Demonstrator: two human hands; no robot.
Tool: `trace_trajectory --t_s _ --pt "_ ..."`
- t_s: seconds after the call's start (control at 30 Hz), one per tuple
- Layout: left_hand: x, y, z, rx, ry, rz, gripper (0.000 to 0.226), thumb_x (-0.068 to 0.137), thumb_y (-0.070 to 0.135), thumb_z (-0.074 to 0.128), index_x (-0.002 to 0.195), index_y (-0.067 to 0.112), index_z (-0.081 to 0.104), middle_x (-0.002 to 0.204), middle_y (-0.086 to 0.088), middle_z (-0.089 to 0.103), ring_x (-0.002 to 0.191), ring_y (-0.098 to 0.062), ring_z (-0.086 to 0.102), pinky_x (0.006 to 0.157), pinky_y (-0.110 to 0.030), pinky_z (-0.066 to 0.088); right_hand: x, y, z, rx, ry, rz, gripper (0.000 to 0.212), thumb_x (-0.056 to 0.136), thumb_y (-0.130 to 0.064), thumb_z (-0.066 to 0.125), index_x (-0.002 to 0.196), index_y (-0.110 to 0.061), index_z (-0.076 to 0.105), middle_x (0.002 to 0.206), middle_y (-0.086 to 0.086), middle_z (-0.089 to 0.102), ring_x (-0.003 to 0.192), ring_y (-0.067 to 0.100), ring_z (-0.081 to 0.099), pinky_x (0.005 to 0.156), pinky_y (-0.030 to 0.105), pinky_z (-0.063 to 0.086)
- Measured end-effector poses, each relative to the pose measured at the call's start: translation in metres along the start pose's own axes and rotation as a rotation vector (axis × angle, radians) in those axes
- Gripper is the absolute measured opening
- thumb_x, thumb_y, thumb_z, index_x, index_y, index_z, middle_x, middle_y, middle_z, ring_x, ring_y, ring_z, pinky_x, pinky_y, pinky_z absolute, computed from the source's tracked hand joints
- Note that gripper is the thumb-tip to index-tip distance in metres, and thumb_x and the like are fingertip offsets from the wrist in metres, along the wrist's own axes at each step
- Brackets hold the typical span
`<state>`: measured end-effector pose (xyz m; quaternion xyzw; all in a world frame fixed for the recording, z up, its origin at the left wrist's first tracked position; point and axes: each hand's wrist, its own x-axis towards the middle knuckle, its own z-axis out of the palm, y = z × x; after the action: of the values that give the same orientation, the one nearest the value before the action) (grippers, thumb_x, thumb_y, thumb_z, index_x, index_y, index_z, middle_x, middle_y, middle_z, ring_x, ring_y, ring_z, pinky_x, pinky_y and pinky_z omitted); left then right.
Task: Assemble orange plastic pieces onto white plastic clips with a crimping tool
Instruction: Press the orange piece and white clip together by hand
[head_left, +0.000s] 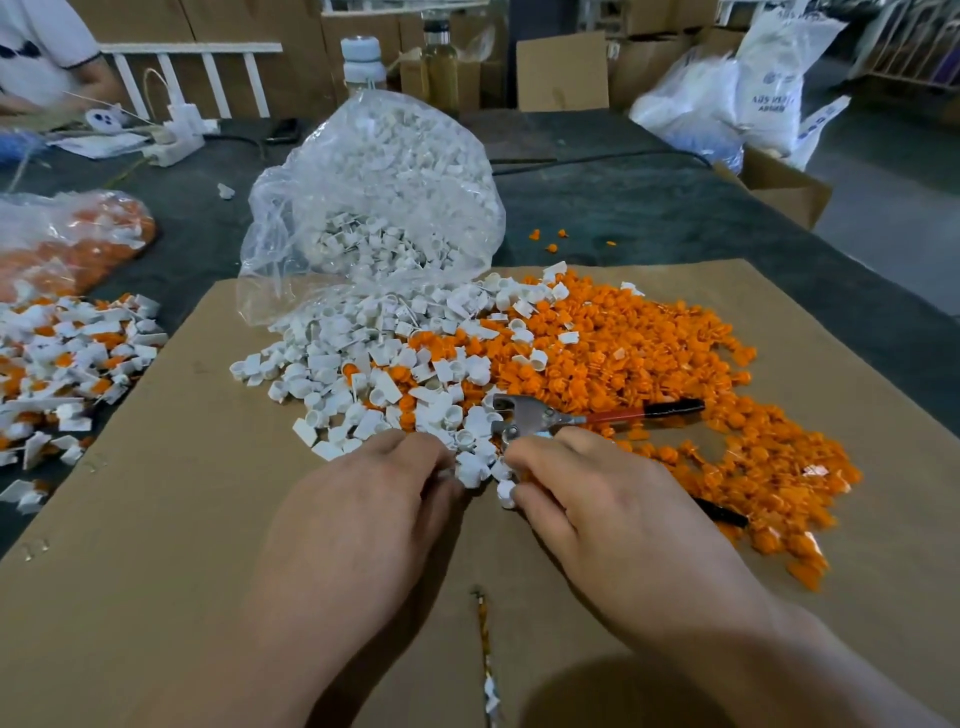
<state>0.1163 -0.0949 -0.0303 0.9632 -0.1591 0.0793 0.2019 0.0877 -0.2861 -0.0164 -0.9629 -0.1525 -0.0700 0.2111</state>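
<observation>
Looking down from head height at a sheet of brown cardboard (208, 519) lying on a dark worktop (649, 208), with two bare hands near its front edge.

The left hand (374, 499) lies palm down, its fingers (415, 452) curled into the near edge of a heap of white clips (374, 364). The fingertips are hidden, so whether they pinch a clip cannot be told.

The right hand (587, 504) is just beside it, fingers curled around the lower handle of the crimping tool (540, 418). That handle's black tip shows beyond the far side of the hand. The tool's metal head rests on the clips just beyond the fingertips. Its upper red and black handle points toward the right edge, spread well apart from the lower one. A white clip touches the right fingertips.

The white clips spill across the middle of the cardboard from a clear plastic bag (379, 197) at its far edge. A broad heap of orange pieces (649, 353) covers the right side, mixing with the clips where the heaps meet.

At the left edge of the worktop sit a pile of joined white and orange parts (67, 358) and, behind it, a bag of orange parts (67, 239). Two bottles (439, 57) stand at the far edge. Another person's sleeve (41, 47) shows at the far left corner.
</observation>
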Motion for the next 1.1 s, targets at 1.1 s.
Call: trace_trajectory --t_s 1.1 --pt "-0.003 0.017 -0.002 -0.768 -0.016 -0.160 0.005 0.085 0.039 0.066 0.090 0.040 0.065 0.073 0.009 0.071 0.063 -0.007 0.064 0.055 -0.020 0.049 0.000 0.012 -0.004 1.028 0.073 0.179 0.019 0.077 -0.040 0.076 0.094 -0.031 0.075 0.072 -0.004 0.063 0.051 0.011 0.053 0.047 0.026 0.044"
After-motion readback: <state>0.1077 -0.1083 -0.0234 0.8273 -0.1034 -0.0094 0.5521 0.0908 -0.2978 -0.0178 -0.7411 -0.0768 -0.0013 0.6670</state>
